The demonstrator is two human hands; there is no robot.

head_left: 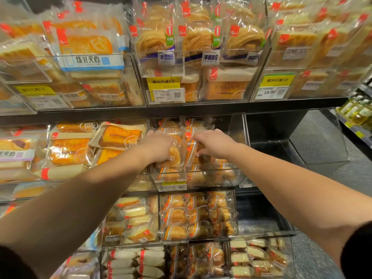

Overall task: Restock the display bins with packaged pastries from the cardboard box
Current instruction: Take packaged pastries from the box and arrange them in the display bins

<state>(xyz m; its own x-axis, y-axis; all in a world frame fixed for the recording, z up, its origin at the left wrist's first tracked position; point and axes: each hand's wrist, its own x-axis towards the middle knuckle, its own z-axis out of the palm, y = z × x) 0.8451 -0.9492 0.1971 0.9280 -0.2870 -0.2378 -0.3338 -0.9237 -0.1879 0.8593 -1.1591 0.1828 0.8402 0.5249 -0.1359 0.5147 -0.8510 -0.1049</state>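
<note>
Both hands in the middle-row clear bin (237,137), second shelf down. Left hand (159,146) has its grip curled over a wrapped round pastry (174,156) at the bin's front left, fingers wrapped over its top edge. Right hand (211,142) has its grip pinched on a second pastry pack (191,150) just right of the first; fingertips press into the wrapper, thumb underneath. The two packs touch side by side between the hands.

Count: 2 hands, 2 packs held. More of the same orange-striped packs lie under and behind both grips in this bin; exact number unclear, wrappers overlap. Right of the right hand, the bin's far end shows bare clear wall.

Below the hands: 1 bin (198,214) of the same pastries, roughly 9 packs visible in 3 rows of 3. Left of the left hand: orange toast loaves (70,150), at least 4 packs. Above the hands: top shelf, 3 shredded-bread packs (199,41) standing in a row, 2 readable yellow price tags (163,83) reading 19.90, a third at left blurred.

Cardboard box not in view.
</note>
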